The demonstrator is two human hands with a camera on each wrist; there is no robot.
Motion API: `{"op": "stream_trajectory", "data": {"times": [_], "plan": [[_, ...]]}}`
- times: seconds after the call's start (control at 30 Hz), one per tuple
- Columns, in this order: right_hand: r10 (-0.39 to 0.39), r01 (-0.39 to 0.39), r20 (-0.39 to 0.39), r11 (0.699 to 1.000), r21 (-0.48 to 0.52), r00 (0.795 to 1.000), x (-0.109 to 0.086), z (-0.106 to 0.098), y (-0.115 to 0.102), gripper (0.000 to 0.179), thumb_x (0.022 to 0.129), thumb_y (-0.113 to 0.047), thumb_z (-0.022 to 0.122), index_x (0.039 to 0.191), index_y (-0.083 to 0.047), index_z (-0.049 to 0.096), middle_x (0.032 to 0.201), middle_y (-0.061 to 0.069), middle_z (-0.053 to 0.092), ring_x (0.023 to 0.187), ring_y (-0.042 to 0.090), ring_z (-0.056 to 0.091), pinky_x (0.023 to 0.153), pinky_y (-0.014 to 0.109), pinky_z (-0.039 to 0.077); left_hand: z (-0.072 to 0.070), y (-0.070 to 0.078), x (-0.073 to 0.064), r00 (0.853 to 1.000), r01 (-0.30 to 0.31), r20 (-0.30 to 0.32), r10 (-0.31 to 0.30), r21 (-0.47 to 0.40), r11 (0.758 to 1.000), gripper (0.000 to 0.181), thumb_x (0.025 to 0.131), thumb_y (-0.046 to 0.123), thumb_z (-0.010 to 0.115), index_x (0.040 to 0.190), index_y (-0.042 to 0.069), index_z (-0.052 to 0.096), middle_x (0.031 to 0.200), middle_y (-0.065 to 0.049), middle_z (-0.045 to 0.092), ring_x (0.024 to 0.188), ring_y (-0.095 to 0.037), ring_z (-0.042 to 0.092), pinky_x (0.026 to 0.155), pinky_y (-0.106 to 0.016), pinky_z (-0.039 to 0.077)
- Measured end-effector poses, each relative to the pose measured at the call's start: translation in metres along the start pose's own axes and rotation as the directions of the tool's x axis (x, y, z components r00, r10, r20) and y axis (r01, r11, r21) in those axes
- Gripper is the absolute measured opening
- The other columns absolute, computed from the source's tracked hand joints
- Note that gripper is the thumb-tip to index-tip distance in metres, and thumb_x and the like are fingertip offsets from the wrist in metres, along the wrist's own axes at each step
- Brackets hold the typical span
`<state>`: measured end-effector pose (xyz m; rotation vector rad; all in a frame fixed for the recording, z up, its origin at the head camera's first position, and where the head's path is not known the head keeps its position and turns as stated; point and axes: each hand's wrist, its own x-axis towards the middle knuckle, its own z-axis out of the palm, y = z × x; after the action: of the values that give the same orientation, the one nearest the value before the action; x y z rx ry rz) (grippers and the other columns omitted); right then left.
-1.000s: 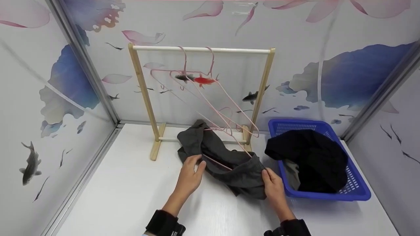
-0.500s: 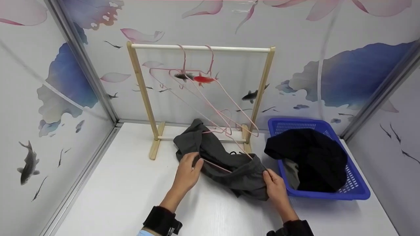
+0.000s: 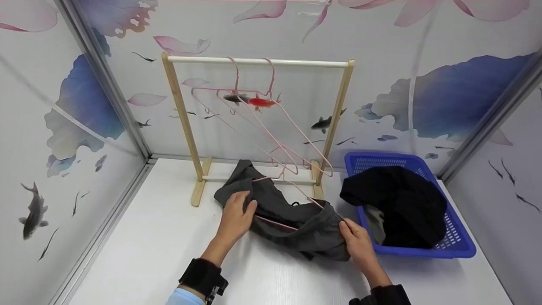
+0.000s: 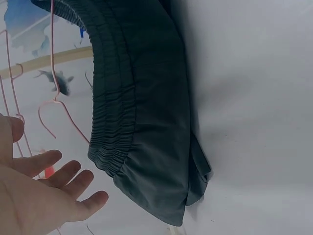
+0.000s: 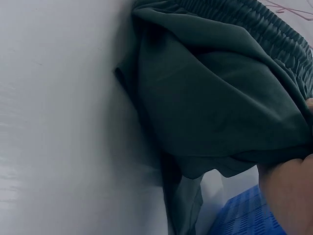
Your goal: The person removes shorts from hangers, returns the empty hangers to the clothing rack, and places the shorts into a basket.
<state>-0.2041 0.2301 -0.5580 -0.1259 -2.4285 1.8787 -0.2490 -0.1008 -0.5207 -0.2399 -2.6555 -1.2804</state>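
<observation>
Dark grey shorts (image 3: pixel 322 237) with a gathered elastic waistband (image 4: pixel 113 98) lie bunched over the white table. A pink hanger (image 3: pixel 302 190) sits inside the waist opening, its hook sticking up toward the rack; part of it is hidden by the cloth. My right hand (image 3: pixel 360 243) grips the right end of the waistband, thumb on top, and shows only partly at the edge of the right wrist view. At the waistband's left part is my left hand (image 3: pixel 235 216). Its fingers are spread and loosely bent in the left wrist view, beside the cloth.
Behind the shorts stands a wooden rack (image 3: pixel 184 123) with a white rail (image 3: pixel 296 63). Two pink hangers (image 3: pixel 298 127) hang from it, their lower corners close above the shorts. To the right, a blue basket (image 3: pixel 461 235) holds black clothing (image 3: pixel 406 207) and a grey piece (image 3: pixel 374 222).
My left hand has moved left and slightly nearer, and the left end of the shorts has shifted left too. The hanger's hook has tilted lower and left. My right hand stays almost in place.
</observation>
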Motion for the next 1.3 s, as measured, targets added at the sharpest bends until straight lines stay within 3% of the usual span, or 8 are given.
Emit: {"op": "stream_trajectory", "data": {"times": [0.4,0.6,0.77,1.0,1.17,1.3], "plan": [[-0.031,0.028,0.064,0.999,0.033,0.997,0.0,-0.005,-0.008,0.023,0.107,-0.009,0.053,0.089,0.002,0.061,0.074,0.002,0.048,0.068,0.015,0.049,0.064,0.027,0.041,-0.001,-0.012,0.011,1.0,0.009,-0.031,-0.006,0.085,0.996,0.049,0.103,0.023,0.059,0.144,-0.004,0.054,0.144,-0.026,0.052,0.136,-0.046,0.048,0.113,-0.062,0.036],[-0.056,0.058,0.112,0.998,-0.013,0.992,0.0,-0.005,-0.006,0.022,0.107,-0.01,0.055,0.087,-0.001,0.061,0.078,0.002,0.047,0.071,0.014,0.048,0.066,0.027,0.04,0.002,-0.025,0.014,1.0,0.003,-0.02,-0.001,0.134,0.991,0.053,0.1,0.021,0.062,0.145,-0.006,0.052,0.146,-0.028,0.05,0.138,-0.047,0.047,0.113,-0.065,0.034],[-0.091,0.099,0.129,0.993,-0.058,0.987,0.001,-0.005,-0.003,0.022,0.107,-0.01,0.055,0.088,-0.003,0.062,0.078,0.001,0.048,0.071,0.012,0.048,0.067,0.026,0.039,0.003,-0.034,0.014,0.999,0.033,-0.017,-0.031,0.154,0.987,0.055,0.099,0.019,0.065,0.146,-0.006,0.051,0.146,-0.028,0.051,0.138,-0.047,0.047,0.112,-0.068,0.033],[-0.188,0.2,0.126,0.975,-0.092,0.974,0.0,-0.007,-0.003,0.018,0.105,-0.007,0.057,0.105,-0.004,0.075,0.099,0.004,0.07,0.089,0.007,0.061,0.082,0.022,0.047,-0.001,-0.041,0.011,0.995,0.1,-0.04,-0.094,0.2,0.975,0.055,0.099,0.022,0.067,0.145,-0.003,0.052,0.139,-0.027,0.055,0.133,-0.047,0.049,0.109,-0.07,0.032],[-0.272,0.286,0.117,0.949,-0.134,0.955,0.0,-0.005,-0.002,0.021,0.102,-0.004,0.061,0.115,0.0,0.076,0.115,0.012,0.075,0.104,0.006,0.066,0.093,0.021,0.05,-0.004,-0.046,0.009,0.992,0.112,-0.08,-0.097,0.218,0.969,0.046,0.1,0.026,0.067,0.136,-0.001,0.059,0.129,-0.025,0.059,0.127,-0.045,0.053,0.107,-0.069,0.033],[-0.342,0.354,0.093,0.903,-0.243,0.935,-0.001,0.0,0.001,0.019,0.099,0.0,0.064,0.112,-0.003,0.078,0.112,0.011,0.077,0.106,0.014,0.07,0.093,0.029,0.054,-0.005,-0.05,0.006,0.989,0.1,-0.131,-0.074,0.21,0.972,0.035,0.101,0.027,0.065,0.123,-0.001,0.065,0.116,-0.021,0.063,0.118,-0.043,0.058,0.108,-0.066,0.034]]}}
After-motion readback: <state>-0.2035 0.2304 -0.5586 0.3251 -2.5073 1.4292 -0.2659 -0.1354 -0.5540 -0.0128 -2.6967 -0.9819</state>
